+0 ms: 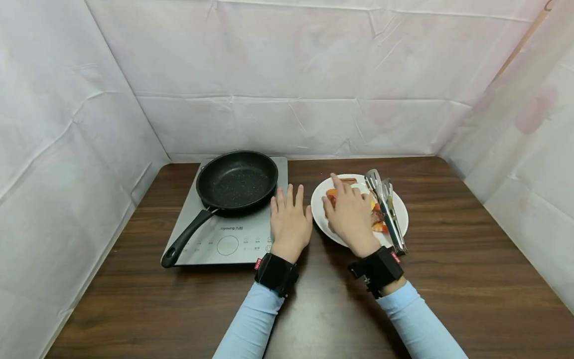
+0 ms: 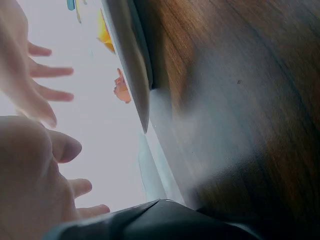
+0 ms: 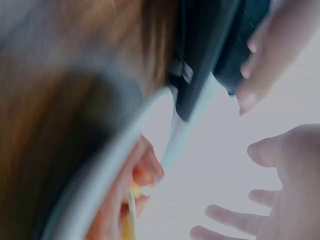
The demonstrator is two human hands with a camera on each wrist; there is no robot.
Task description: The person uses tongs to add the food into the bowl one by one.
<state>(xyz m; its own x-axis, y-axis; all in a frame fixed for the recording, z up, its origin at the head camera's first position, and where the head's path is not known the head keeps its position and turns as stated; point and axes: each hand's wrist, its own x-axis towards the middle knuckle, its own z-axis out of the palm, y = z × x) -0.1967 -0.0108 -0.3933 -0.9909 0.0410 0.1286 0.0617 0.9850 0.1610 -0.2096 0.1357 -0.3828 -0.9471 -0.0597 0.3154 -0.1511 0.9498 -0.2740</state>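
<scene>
A white plate holds sausage and red and yellow food pieces, with metal tongs lying across its right side. My right hand hovers over the plate's left half, fingers stretched out and holding nothing. In the right wrist view its fingers are spread beside the plate rim. My left hand lies flat with straight fingers between the plate and the induction cooker, partly over the cooker's right edge. The left wrist view shows its palm and the plate rim.
A black frying pan sits empty on the cooker, its handle pointing to the front left. The dark wooden table is walled by white sheeting at the back and on both sides.
</scene>
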